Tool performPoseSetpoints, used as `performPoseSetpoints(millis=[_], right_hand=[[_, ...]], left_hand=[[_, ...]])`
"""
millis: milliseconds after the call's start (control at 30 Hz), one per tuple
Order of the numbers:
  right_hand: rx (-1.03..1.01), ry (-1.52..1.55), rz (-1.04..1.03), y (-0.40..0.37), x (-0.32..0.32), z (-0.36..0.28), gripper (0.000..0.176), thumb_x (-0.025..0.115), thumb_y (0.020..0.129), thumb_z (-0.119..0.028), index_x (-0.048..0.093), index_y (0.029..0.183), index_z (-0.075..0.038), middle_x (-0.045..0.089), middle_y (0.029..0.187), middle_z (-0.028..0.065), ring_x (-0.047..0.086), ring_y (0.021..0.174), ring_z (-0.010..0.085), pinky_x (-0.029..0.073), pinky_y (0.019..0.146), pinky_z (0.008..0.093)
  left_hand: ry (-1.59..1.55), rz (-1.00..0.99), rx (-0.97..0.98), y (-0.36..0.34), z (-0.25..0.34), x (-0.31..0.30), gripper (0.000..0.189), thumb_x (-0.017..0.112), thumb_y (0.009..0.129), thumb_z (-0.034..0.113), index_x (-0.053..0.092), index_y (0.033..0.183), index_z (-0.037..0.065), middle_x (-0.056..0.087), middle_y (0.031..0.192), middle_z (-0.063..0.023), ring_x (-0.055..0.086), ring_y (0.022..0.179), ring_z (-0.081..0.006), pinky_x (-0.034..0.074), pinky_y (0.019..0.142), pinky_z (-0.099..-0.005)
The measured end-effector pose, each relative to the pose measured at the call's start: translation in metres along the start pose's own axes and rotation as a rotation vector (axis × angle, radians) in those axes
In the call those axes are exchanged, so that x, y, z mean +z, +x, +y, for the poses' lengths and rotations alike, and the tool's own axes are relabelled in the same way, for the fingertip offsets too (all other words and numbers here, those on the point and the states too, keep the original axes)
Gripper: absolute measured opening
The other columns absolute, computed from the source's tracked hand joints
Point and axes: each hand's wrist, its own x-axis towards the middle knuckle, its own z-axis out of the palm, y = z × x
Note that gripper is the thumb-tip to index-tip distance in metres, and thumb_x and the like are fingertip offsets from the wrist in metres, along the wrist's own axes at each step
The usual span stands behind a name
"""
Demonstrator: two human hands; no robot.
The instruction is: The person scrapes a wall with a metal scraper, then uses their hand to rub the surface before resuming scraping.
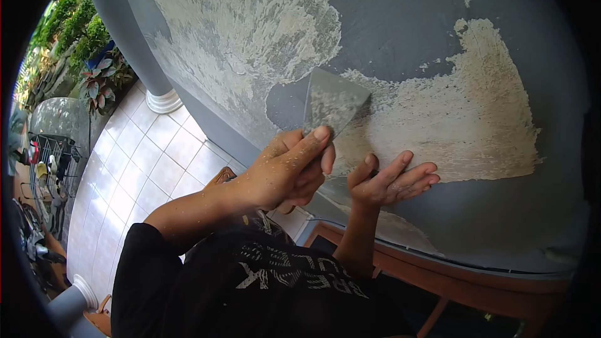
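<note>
Dull metal scraper blade (333,103) against matt grey painted wall (400,19), its bared plaster (476,112) rough

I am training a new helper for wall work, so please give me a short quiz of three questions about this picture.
1. True or false: the left hand holds the scraper with its blade against the wall.
2. What is the right hand doing? A) gripping a brush; B) lying open at the wall, holding nothing; C) gripping a hammer.
3. Fill in: the paint that remains on the wall is ____ in colour.

Key: 1 true; 2 B; 3 grey.
</note>
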Motion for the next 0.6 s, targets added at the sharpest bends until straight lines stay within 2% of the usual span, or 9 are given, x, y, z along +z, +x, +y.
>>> performPoseSetpoints(millis=[167, 267, 367, 533, 600], right_hand=[[0.002, -0.011, 0.010, 0.001, 0.000, -0.001, 0.056, 0.035, 0.097, -0.038, 0.035, 0.140, -0.002, 0.019, 0.147, 0.0314, 0.010, 0.139, 0.0467, 0.006, 0.112, 0.0540], [0.007, -0.004, 0.020, -0.002, 0.001, -0.001, 0.055, 0.036, 0.097, -0.037, 0.035, 0.139, -0.002, 0.019, 0.147, 0.0309, 0.010, 0.139, 0.0465, 0.006, 0.112, 0.0537], [0.014, -0.001, 0.037, -0.002, 0.003, -0.002, 0.055, 0.036, 0.097, -0.038, 0.036, 0.139, -0.003, 0.019, 0.147, 0.0308, 0.011, 0.139, 0.0465, 0.007, 0.112, 0.0535], [0.012, -0.020, 0.018, -0.002, -0.001, -0.002, 0.055, 0.036, 0.097, -0.037, 0.036, 0.139, -0.003, 0.020, 0.147, 0.0309, 0.011, 0.139, 0.0466, 0.007, 0.112, 0.0532], [0.007, -0.011, 0.030, -0.001, 0.002, 0.000, 0.055, 0.036, 0.097, -0.037, 0.036, 0.139, -0.003, 0.020, 0.147, 0.0308, 0.011, 0.139, 0.0466, 0.007, 0.112, 0.0532]], left_hand=[[0.065, -0.011, 0.106, 0.013, 0.011, 0.021, 0.048, 0.036, 0.099, 0.047, 0.052, 0.078, 0.007, 0.029, 0.048, 0.0057, 0.027, 0.038, -0.0047, 0.025, 0.034, -0.0210], [0.027, -0.001, 0.032, 0.004, -0.004, 0.005, 0.048, 0.036, 0.099, 0.047, 0.052, 0.078, 0.008, 0.029, 0.049, 0.0055, 0.026, 0.038, -0.0047, 0.024, 0.034, -0.0210], [0.061, 0.033, 0.041, 0.006, -0.006, 0.006, 0.046, 0.031, 0.101, 0.042, 0.052, 0.078, 0.007, 0.027, 0.047, 0.0055, 0.025, 0.036, -0.0051, 0.025, 0.032, -0.0210], [0.035, -0.030, 0.121, 0.015, 0.004, 0.026, 0.046, 0.031, 0.101, 0.041, 0.051, 0.077, 0.008, 0.027, 0.047, 0.0057, 0.024, 0.036, -0.0047, 0.024, 0.032, -0.0207], [0.023, -0.027, 0.051, 0.008, -0.006, 0.011, 0.046, 0.031, 0.101, 0.042, 0.051, 0.077, 0.008, 0.027, 0.048, 0.0057, 0.024, 0.036, -0.0047, 0.024, 0.032, -0.0206]])
